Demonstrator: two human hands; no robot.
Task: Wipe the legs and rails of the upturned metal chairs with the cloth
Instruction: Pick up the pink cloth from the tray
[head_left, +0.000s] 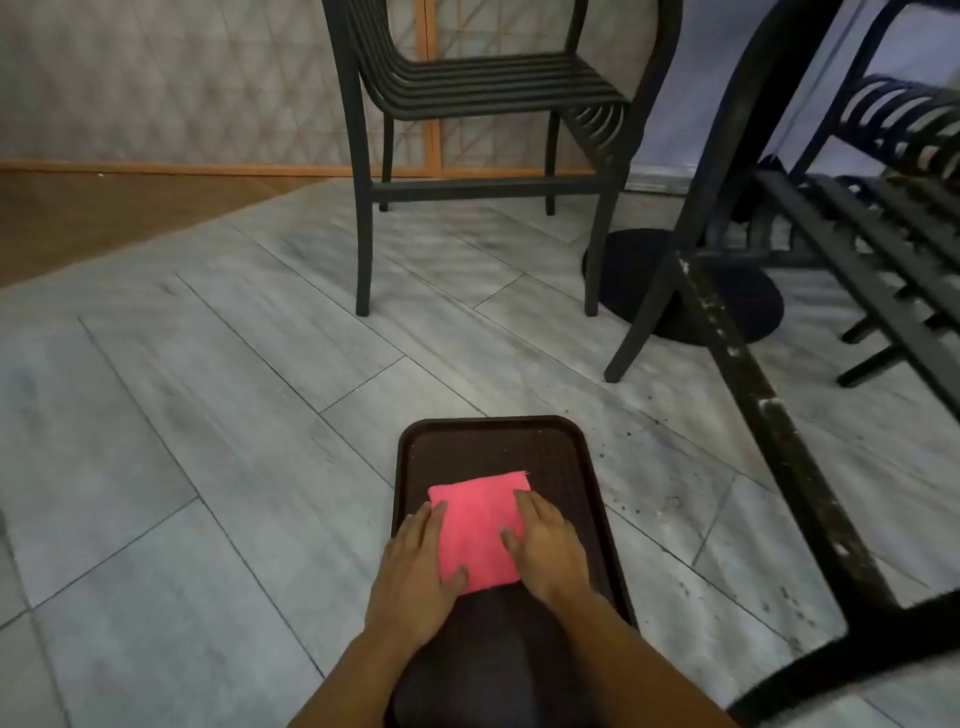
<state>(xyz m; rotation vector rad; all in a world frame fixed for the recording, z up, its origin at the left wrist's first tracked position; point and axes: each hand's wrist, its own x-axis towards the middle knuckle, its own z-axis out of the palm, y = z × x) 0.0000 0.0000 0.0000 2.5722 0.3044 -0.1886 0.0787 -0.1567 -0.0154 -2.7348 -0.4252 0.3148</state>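
cloth: pink folded cloth (480, 530), middle of brown tray (571, 457) on the floor; likely soft, light, limp.
hands: left hand (415, 577) and right hand (545, 551) flat, fingers straight, pressing its side edges.
grip: best pinched at an edge.
chair: soiled chair rail (769, 415) right of the tray.

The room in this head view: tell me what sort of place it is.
Probably a cafe or restaurant dining area during cleaning. A brown serving tray lies on the tiled floor with a pink cloth on it, slatted metal chairs stand around, and a round pedestal table base sits behind.
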